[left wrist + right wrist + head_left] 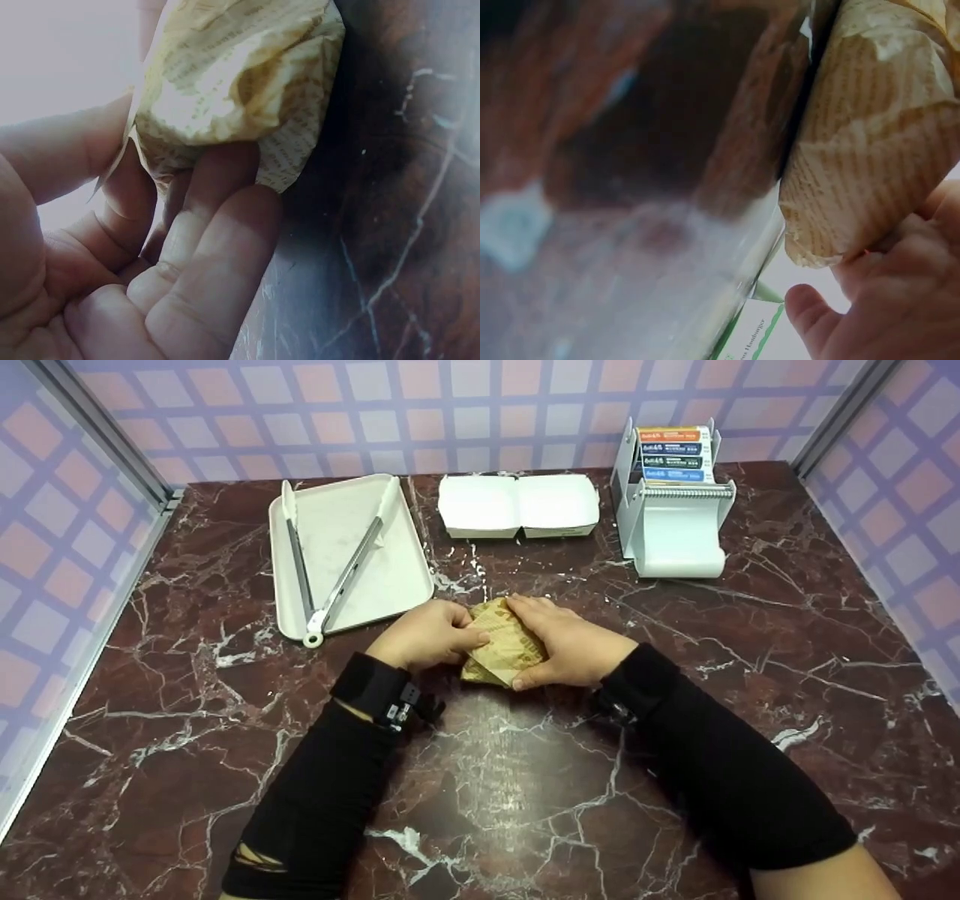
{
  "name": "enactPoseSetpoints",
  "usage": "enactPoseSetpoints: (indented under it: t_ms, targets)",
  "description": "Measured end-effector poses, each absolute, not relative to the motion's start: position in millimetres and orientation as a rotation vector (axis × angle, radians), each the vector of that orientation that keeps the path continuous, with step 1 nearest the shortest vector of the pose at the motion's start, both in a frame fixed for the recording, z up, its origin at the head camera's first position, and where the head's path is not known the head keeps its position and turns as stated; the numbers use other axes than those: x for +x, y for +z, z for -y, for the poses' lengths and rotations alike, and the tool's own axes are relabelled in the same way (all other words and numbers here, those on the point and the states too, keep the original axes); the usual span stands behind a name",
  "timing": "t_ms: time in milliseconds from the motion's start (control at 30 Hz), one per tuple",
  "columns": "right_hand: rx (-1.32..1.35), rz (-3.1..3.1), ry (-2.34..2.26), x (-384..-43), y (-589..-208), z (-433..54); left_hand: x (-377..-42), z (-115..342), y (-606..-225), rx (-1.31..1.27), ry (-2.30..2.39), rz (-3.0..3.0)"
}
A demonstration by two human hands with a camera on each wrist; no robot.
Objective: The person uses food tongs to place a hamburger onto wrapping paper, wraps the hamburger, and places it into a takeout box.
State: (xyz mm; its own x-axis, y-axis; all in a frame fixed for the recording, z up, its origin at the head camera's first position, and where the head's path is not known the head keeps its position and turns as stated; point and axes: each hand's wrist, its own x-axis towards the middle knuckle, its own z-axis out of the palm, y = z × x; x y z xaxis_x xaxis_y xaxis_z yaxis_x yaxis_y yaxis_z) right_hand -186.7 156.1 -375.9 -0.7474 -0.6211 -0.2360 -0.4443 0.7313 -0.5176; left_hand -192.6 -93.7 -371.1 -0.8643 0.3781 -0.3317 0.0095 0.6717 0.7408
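Note:
A packet (504, 643) wrapped in yellow-brown printed paper lies on the marble-patterned table in the middle of the head view; its contents are hidden. At its left side my left hand (431, 636) pinches the paper between thumb and index finger. The left wrist view shows a paper edge in that pinch, with other fingertips (236, 217) under the crumpled wrapper (232, 82). My right hand (574, 645) grips the packet from the right, thumb at the near corner and fingers at the far edge. Folded paper (870, 150) bulges beside that hand in the right wrist view.
A pale tray (352, 607) with spread metal tongs (300, 562) is at back left. An opened white box (517, 506) stands behind the packet. At back right is a dispenser (630, 510) with a film roll and coloured strips. Patterned walls (517, 405) bound the table.

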Motion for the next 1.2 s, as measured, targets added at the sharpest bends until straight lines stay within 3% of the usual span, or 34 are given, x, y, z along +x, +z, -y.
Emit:
enactPoseSetpoints:
  t_ms: [933, 1200]
  targets:
    - [-0.775, -2.679, -0.54, -186.4, -376.4, -140.0, -193.7, 96.9, -376.3, 0.162, 1.353, -2.259]
    - [-0.769, -2.689, -0.509, -185.8, -377.6, -143.5, -186.5, 87.2, -368.7, 0.362, 1.198, -2.512]
